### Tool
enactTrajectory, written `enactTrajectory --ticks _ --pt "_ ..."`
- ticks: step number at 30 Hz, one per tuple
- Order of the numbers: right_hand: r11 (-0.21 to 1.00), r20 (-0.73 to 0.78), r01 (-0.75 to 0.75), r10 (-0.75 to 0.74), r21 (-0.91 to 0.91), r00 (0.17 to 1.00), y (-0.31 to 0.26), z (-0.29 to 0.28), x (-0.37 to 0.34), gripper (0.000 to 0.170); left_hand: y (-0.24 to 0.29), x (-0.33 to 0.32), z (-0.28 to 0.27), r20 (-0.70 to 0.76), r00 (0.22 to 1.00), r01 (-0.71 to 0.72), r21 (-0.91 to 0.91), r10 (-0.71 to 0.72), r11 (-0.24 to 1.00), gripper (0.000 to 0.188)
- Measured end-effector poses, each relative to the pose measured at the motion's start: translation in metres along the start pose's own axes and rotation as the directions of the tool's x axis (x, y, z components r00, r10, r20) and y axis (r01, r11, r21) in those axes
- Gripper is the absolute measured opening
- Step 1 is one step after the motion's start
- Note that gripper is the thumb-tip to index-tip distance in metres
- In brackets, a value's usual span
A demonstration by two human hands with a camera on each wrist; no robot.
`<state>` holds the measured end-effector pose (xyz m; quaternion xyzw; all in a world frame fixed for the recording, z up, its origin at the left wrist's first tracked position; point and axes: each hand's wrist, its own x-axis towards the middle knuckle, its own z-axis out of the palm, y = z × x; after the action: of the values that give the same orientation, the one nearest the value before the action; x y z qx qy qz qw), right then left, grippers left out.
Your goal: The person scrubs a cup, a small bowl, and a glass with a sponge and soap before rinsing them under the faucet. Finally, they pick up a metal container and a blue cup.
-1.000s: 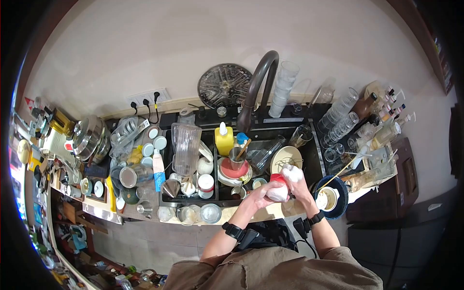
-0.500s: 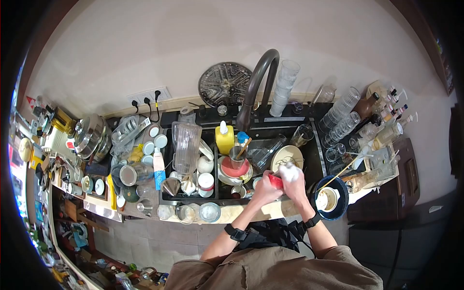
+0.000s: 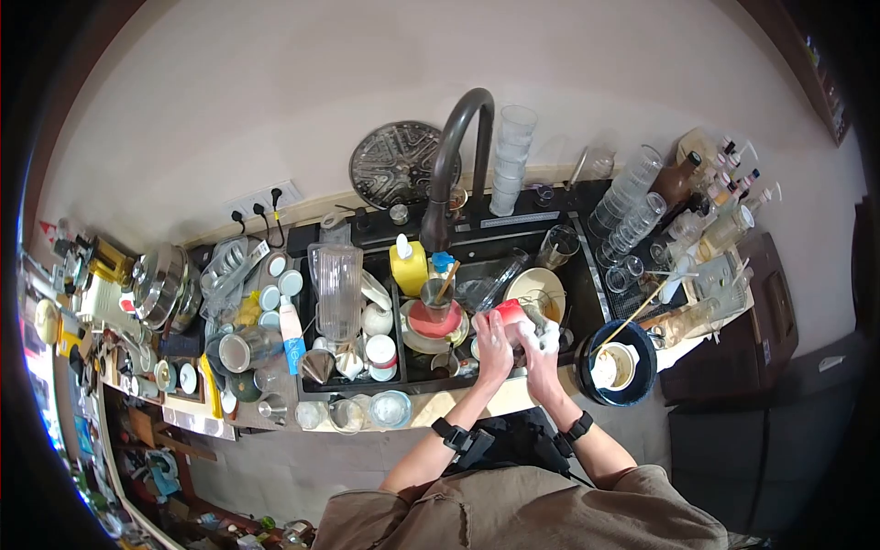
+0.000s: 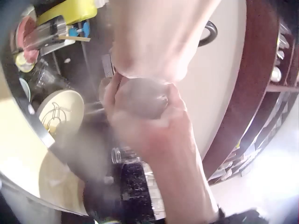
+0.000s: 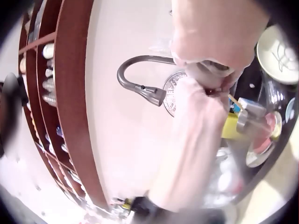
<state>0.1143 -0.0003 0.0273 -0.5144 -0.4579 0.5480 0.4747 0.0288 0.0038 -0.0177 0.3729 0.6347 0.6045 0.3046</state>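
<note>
Over the front of the sink, a red and white cup-like item [image 3: 507, 313] is held between both hands. My left hand [image 3: 495, 353] grips its left side. Across from it, my right hand [image 3: 541, 357], with white foam over its fingers, curls round the right side. In the left wrist view the item [image 4: 145, 97] looks greyish and blurred between the near left hand [image 4: 152, 42] and the right hand [image 4: 152, 133]. My hands hide much of it in the right wrist view, where the right hand [image 5: 212, 37] is above the left hand [image 5: 201, 102].
Behind the hands stands a cream bowl [image 3: 534, 291] with whisk-like wires. The sink also holds a yellow pump bottle [image 3: 408, 270] and stacked dishes with a red one [image 3: 434, 323]. A dark faucet [image 3: 451, 156] arches above. To the right are a dark blue bucket [image 3: 646, 371] and stacked glasses [image 3: 632, 188].
Both hands have shifted slightly left in the head view and turned around the item, so more of its red part shows than half a second ago. The head view has also shifted.
</note>
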Motion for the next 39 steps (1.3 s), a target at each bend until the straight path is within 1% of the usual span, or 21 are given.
enactTrajectory --ticks 1,2,4,7,8,9,10,12,14,16,18,23,26,27,28,30,33,34,36,37,39 --pt "0.967 -0.033 -0.168 0.178 0.193 0.984 -0.02 0.005 -0.004 0.041 0.032 0.003 -0.005 -0.007 1.0 -0.008 0.073 0.009 0.997 0.038" --pt "0.853 0.095 -0.355 0.346 0.382 0.933 -0.013 -0.003 0.006 0.039 0.034 0.004 -0.006 0.074 0.997 -0.014 0.107 0.006 0.994 0.039" --pt "0.701 0.192 -0.49 0.463 0.518 0.866 -0.008 -0.01 0.019 0.036 0.035 0.005 -0.007 0.226 0.974 -0.038 0.175 -0.002 0.984 0.044" --pt "0.82 -0.028 -0.433 0.476 0.374 0.879 -0.014 -0.004 0.022 0.039 0.026 0.004 0.0 0.219 0.972 0.088 -0.025 -0.081 0.996 0.042" --pt "0.868 -0.123 -0.39 0.443 0.307 0.888 -0.016 -0.002 0.02 0.039 0.026 0.005 0.001 0.23 0.966 0.137 -0.065 -0.119 0.988 0.041" --pt "0.98 -0.231 -0.172 0.191 0.097 0.954 -0.01 -0.001 0.022 0.033 0.022 0.007 -0.002 0.27 0.931 0.269 -0.045 -0.247 0.962 0.039" --pt "0.99 -0.273 0.05 -0.086 -0.135 0.958 -0.006 0.003 0.021 0.028 0.02 0.006 0.001 0.27 0.911 0.355 -0.135 -0.31 0.925 0.037" --pt "0.75 -0.086 0.349 -0.473 -0.561 0.877 -0.024 0.002 0.017 0.023 0.017 0.005 0.005 0.276 0.859 0.504 -0.309 -0.432 0.806 0.035" --pt "0.62 0.112 0.545 -0.596 -0.564 0.795 -0.018 -0.002 0.019 0.024 0.013 0.009 -0.002 0.356 0.75 0.654 -0.277 -0.557 0.704 0.03" --pt "0.463 0.269 0.696 -0.691 -0.549 0.671 -0.02 -0.004 0.022 0.026 0.018 0.012 -0.006 0.384 0.678 0.727 -0.228 -0.626 0.648 0.028" --pt "0.291 0.388 0.797 -0.753 -0.53 0.532 -0.03 -0.004 0.02 0.029 0.02 0.011 -0.006 0.396 0.629 0.777 -0.334 -0.669 0.533 0.027" --pt "0.185 0.443 0.772 -0.728 -0.608 0.523 -0.005 -0.005 0.016 0.034 -0.037 0.011 0.002 0.508 0.533 0.795 -0.573 -0.676 0.197 0.031" --pt "0.291 0.292 0.755 -0.793 -0.588 0.534 0.022 -0.01 0.022 0.04 -0.03 0.008 0.001 0.543 0.508 0.746 -0.665 -0.669 0.026 0.032" --pt "0.491 0.178 0.664 -0.713 -0.564 0.678 0.016 -0.006 0.017 0.041 -0.023 0.006 0.001 0.559 0.504 0.723 -0.69 -0.658 -0.032 0.032" --pt "0.75 0.048 0.512 -0.544 -0.418 0.837 0.019 -0.003 0.014 0.037 -0.015 0.004 0.005 0.478 0.525 0.682 -0.731 -0.704 0.013 0.031" --pt "0.843 -0.021 0.434 -0.464 -0.319 0.885 0.028 -0.001 0.018 0.035 0.009 0.0 0.001 0.386 0.545 0.678 -0.725 -0.744 0.121 0.03" --pt "0.984 -0.137 0.037 -0.062 -0.173 0.989 0.031 0.001 0.022 0.036 0.007 -0.01 0.004 0.185 0.724 0.586 -0.672 -0.665 0.452 0.031" --pt "0.988 -0.063 -0.157 0.157 0.015 0.986 0.028 0.001 0.023 0.037 0.007 -0.011 0.001 0.173 0.781 0.571 -0.589 -0.6 0.572 0.032" --pt "0.777 0.188 -0.545 0.512 0.316 0.838 0.022 -0.003 0.026 0.04 0.01 -0.012 -0.006 0.182 0.872 0.488 -0.394 -0.455 0.779 0.033" --pt "0.691 0.299 -0.624 0.547 0.365 0.782 0.024 -0.008 0.03 0.04 0.013 -0.01 -0.008 0.13 0.928 0.372 -0.245 -0.35 0.895 0.036" --pt "0.634 0.357 -0.675 0.573 0.377 0.738 0.008 -0.007 0.029 0.039 0.011 -0.004 -0.013 0.161 0.959 0.256 -0.125 -0.235 0.959 0.038"
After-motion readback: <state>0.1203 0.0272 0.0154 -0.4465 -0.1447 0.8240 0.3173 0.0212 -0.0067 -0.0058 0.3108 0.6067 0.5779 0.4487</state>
